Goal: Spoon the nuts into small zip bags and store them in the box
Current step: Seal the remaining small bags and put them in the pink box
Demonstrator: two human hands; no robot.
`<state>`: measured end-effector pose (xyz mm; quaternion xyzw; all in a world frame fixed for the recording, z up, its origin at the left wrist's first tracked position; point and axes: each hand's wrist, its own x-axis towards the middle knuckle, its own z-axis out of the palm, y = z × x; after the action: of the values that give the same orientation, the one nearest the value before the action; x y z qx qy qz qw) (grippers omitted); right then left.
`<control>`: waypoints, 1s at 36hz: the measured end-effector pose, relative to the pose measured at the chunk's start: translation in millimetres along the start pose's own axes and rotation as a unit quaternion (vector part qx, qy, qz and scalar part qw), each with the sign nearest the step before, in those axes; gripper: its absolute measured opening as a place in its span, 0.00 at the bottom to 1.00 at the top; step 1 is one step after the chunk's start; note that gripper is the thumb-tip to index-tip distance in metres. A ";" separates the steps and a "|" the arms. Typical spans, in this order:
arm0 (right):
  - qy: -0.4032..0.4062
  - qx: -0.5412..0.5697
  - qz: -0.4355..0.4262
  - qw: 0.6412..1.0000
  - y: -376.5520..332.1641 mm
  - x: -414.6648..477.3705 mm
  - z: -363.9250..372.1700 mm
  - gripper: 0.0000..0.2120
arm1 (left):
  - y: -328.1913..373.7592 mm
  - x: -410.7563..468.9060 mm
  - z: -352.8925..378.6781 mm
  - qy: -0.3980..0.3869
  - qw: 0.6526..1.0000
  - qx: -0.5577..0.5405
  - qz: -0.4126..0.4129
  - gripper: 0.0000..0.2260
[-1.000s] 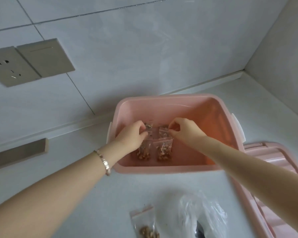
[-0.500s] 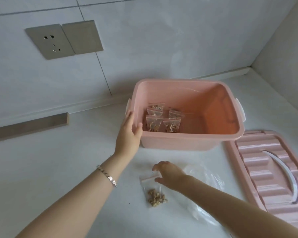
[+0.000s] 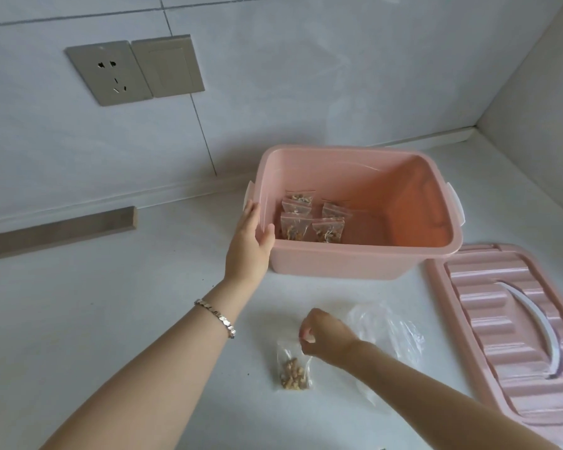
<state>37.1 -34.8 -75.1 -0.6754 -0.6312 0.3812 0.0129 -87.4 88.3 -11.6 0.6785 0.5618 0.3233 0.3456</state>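
A pink plastic box (image 3: 335,259) stands open on the white counter near the wall. Several small zip bags of nuts (image 3: 309,219) lie on its floor at the left. My left hand (image 3: 249,241) grips the box's near left corner, thumb over the rim. In front of the box another small zip bag of nuts (image 3: 294,368) lies on the counter. My right hand (image 3: 327,337) pinches the top of that bag with curled fingers.
The box's pink lid (image 3: 514,339) with a white handle lies flat to the right. A crumpled clear plastic bag (image 3: 390,329) sits behind my right wrist. A wall socket (image 3: 134,71) and a grey strip (image 3: 59,230) are at the left.
Both hands left the bags inside the box. My left hand took hold of the box's corner, my right hand came back to the bag on the counter and now pinches its top.
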 end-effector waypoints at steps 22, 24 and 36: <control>0.022 0.147 -0.032 0.988 -15.1 74.4 -184.5 0.05 | -1.6 -5.1 3.3 0.009 1.000 -0.027 0.002 0.22; -0.011 0.175 0.005 0.985 -5.8 91.2 -171.1 0.04 | -1.6 -4.8 3.7 0.013 1.000 -0.024 0.001 0.22; 0.220 0.082 0.006 0.972 12.5 67.4 -179.3 0.06 | -0.5 -4.9 9.3 0.036 0.999 -0.004 -0.020 0.23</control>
<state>136.9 104.0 12.1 -0.7429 -0.5757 0.2738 0.2042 -80.8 82.5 -17.4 0.6541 0.5859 0.3423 0.3343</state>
